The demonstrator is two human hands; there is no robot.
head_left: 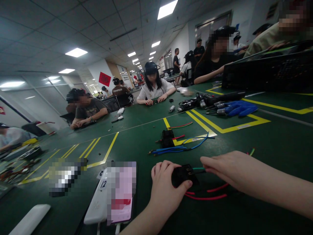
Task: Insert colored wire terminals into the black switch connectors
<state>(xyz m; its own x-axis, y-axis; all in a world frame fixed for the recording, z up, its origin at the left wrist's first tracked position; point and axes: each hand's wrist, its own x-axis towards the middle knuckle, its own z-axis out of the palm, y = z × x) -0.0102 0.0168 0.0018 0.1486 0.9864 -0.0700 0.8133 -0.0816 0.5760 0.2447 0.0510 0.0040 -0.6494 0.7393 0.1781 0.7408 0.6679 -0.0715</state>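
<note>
My left hand is closed around a black plastic connector block, thumb on its near edge. My right hand pinches a thin green wire that runs to the block's right side; its tip is hidden by my fingers. Red wires lie on the green table just below the block. Farther off, a second black block lies beside a bundle of blue wires with metal ends. A red and green wire pair lies behind it.
A white power bank and a phone lie left of my hands. Blue gloves, black tools and a large black case are at the far right. Yellow tape marks the table. Several people sit around it.
</note>
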